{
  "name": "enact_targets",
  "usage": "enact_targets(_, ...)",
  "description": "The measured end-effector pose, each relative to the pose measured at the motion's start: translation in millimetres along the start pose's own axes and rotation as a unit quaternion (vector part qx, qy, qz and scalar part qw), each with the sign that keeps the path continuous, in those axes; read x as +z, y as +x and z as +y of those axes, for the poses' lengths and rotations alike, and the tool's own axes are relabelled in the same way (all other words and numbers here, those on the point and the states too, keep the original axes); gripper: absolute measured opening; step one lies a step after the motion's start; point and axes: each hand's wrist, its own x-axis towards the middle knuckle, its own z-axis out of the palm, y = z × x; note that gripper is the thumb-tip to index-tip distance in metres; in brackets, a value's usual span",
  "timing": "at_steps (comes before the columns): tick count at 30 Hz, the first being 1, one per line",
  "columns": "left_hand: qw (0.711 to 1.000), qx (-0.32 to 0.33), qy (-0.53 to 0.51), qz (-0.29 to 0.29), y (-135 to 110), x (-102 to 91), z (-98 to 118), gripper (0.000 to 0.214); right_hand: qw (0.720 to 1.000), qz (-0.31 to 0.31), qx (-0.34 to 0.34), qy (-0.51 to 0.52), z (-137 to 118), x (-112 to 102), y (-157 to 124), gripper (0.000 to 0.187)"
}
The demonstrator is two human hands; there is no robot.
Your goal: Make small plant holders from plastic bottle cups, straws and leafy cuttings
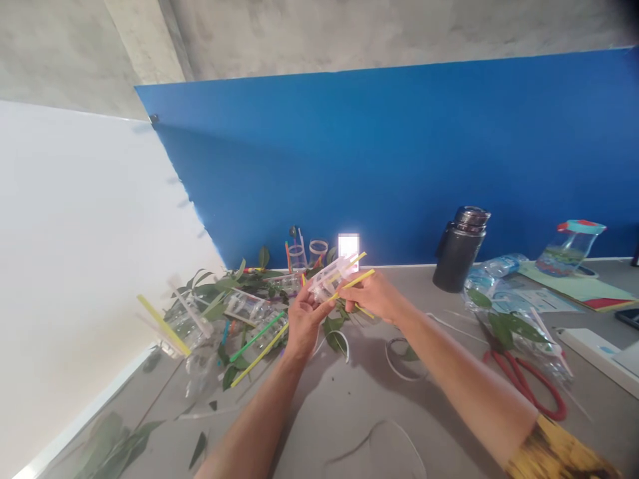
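Note:
Above the middle of the table, my left hand [305, 324] is closed around a clear plastic bottle [323, 285] with pale and yellow straws along it. My right hand [377, 297] pinches a yellow straw [360, 278] against the bottle's near side. The fingertips of both hands almost meet there, and part of the bottle is hidden behind them. Just left of my left hand lie more clear bottles with straws, among them a green straw [257, 338] and another yellow straw [259, 356], mixed with green leaves [214, 293].
To the right stand a dark thermos [460, 253] and a clear jug [569, 249] with a turquoise lid. Red-handled scissors [524, 382] lie near my right forearm, beside leaves and crumpled plastic. Strips and cut leaves lie on the grey table [349, 426]. A blue panel [349, 166] rises behind.

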Motion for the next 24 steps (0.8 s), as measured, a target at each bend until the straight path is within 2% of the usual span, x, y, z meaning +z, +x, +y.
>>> enact_targets(3, 1.000, 0.000, 0.001, 0.002, 2, -2.7, 1, 0.074, 0.999, -0.016, 0.010, 0.039, -4, 0, -2, 0.019)
enact_targets(7, 1.000, -0.008, 0.008, 0.023, 6, -9.0, 1, 0.065, 0.991, -0.044, 0.001, 0.125, -12, -5, -6, 0.047)
enact_targets(13, 1.000, -0.010, 0.003, -0.002, 5, -7.6, 1, 0.061, 0.990, 0.041, -0.034, 0.128, -9, 0, -5, 0.034)
enact_targets(17, 1.000, -0.025, -0.005, -0.004, 6, -6.0, 2, 0.058, 0.989, 0.077, -0.045, 0.122, -5, 5, 0, 0.035)
enact_targets(24, 0.998, -0.052, -0.026, -0.040, 10, -15.6, 1, 0.055, 0.984, 0.071, -0.006, 0.166, -12, 1, -2, 0.040)
